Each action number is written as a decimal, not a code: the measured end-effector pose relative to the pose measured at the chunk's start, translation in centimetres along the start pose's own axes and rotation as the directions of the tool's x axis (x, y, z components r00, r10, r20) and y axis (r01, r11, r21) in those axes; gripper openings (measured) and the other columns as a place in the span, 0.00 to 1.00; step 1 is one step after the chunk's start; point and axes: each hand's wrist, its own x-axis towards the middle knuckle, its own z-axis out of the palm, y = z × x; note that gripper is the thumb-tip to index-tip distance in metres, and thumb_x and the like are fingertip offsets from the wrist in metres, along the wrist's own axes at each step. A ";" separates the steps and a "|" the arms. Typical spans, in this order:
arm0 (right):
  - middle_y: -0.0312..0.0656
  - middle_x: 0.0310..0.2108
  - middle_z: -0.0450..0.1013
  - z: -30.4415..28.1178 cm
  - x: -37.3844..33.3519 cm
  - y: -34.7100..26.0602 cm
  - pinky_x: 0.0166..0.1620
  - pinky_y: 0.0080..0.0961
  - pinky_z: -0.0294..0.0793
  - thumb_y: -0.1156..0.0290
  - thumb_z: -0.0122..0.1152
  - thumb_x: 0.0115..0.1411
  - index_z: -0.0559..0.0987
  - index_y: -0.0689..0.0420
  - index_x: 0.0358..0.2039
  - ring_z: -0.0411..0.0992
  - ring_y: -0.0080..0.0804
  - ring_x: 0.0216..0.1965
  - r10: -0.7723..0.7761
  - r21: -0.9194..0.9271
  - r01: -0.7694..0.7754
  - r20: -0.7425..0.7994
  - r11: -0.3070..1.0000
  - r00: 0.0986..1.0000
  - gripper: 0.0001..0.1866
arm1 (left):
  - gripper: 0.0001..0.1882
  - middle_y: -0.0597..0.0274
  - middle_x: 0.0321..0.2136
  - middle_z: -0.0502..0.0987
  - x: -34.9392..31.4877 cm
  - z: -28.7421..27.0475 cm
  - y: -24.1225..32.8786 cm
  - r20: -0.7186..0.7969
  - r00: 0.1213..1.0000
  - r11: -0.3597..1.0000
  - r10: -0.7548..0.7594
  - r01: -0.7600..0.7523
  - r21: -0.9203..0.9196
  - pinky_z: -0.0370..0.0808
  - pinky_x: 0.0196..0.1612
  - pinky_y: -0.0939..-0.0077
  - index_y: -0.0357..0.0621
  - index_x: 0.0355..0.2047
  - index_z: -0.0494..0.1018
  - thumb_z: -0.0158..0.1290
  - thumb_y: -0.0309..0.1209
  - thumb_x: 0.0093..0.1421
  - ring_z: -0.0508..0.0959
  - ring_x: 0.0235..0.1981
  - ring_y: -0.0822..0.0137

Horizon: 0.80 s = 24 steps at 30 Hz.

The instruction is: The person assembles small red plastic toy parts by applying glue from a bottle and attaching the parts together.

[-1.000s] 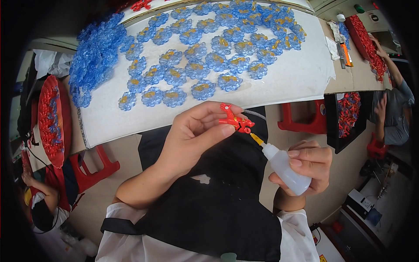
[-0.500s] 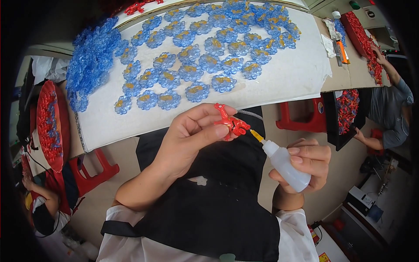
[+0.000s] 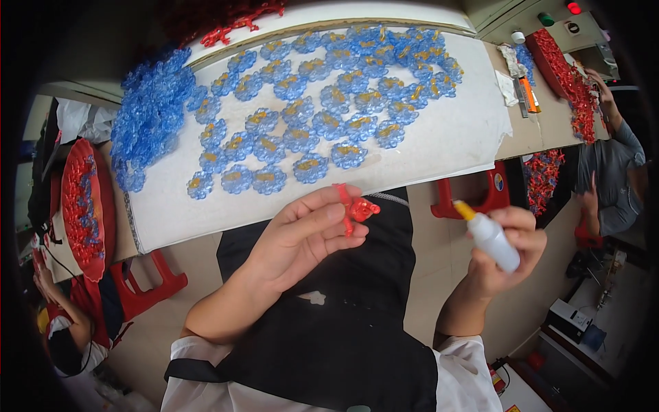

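Between the thumb and fingers of my left hand point(image 3: 302, 237) is a small red plastic figure point(image 3: 360, 209), held in front of the table's near edge. My right hand point(image 3: 511, 250) grips a white squeeze bottle point(image 3: 495, 244) with a yellow nozzle, tilted up to the left. A gap separates the nozzle tip from the figure. Beyond my hands, rows of clear blue flower-shaped pieces point(image 3: 310, 167) with gold-yellow middles lie on a white sheet point(image 3: 425, 147). A heap of similar blue pieces point(image 3: 147, 120) is piled at the left.
Red parts fill a red container point(image 3: 88, 209) at the left and a long tray point(image 3: 552, 62) at the right. Red stools point(image 3: 161, 281) stand below the table. A co-worker point(image 3: 611, 158) sits at the right, another person point(image 3: 65, 323) at the left. An orange-and-black box point(image 3: 528, 95) lies on the right table.
My right hand has drawn the bottle away to the right, so its nozzle no longer meets the figure. My left hand has turned the figure and moved slightly lower.
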 end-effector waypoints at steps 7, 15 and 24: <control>0.43 0.36 0.64 -0.7 6.5 5.7 0.33 0.19 0.71 0.87 0.49 0.47 0.66 0.63 0.34 0.69 0.30 0.35 0.351 -0.024 -0.351 0.125 0.936 0.928 0.12 | 0.16 0.53 0.37 0.71 -1.0 -0.9 0.1 0.034 0.998 0.998 0.044 -0.042 -0.054 0.71 0.42 0.70 0.35 0.45 0.62 0.43 0.25 0.56 0.74 0.36 0.63; 0.40 0.41 0.67 -0.2 12.8 13.3 0.44 0.23 0.66 0.87 0.50 0.43 0.71 0.56 0.38 0.68 0.37 0.39 0.112 -0.558 0.190 0.462 0.808 0.880 0.19 | 0.15 0.53 0.35 0.71 -1.5 -1.1 0.2 -0.003 0.995 0.995 0.098 -0.098 0.011 0.73 0.40 0.72 0.34 0.44 0.63 0.43 0.25 0.56 0.75 0.34 0.63; 0.39 0.33 0.71 -0.9 12.1 13.6 0.37 0.21 0.68 0.79 0.59 0.44 0.73 0.57 0.34 0.70 0.33 0.34 0.117 -0.576 0.158 0.411 0.802 0.904 0.14 | 0.13 0.54 0.34 0.72 -1.4 -1.4 0.5 -0.012 0.991 0.989 0.131 -0.130 0.074 0.73 0.40 0.73 0.34 0.42 0.63 0.44 0.24 0.56 0.75 0.34 0.65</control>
